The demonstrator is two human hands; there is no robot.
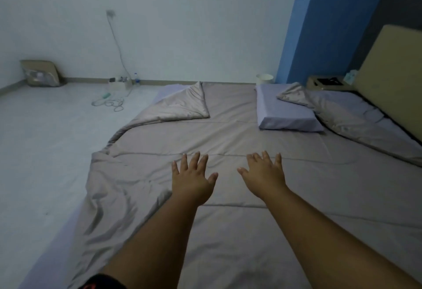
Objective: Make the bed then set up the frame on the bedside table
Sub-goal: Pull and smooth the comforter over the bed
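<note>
From the head camera we see both arms reach out over the bed (68, 238). Our left hand (193, 180) and our right hand (265, 175) are spread wide, fingers apart, palms down on the blanket (228, 133). They hold nothing. We think they lie flat like this to smooth the cloth.

The blanket covers most of the bed. Its far left corner (187, 104) is folded back, so the sheet shows at that corner of the bed. We think this fold needs to be laid flat to finish the bed. The left edge of the blanket is bunched up and wrinkled near our left arm.

A pillow (285, 113) lies on the blanket near the far edge, close to the head end of the bed. A second pillow (294, 94) lies just beside it, toward the headboard (392, 78). Pillows go at the head end, so they look about right.

The bedside table (312, 82) stands past the far right corner of the bed. A dark flat thing (328, 81) lies on top of it. It may be the frame, but it is too small to tell.

A white bin (264, 78) stands by the wall past the far edge. We cannot see what is in it. A box (41, 72) leans in the far left corner of the floor with small things in front of it, too blurry to name.
</note>
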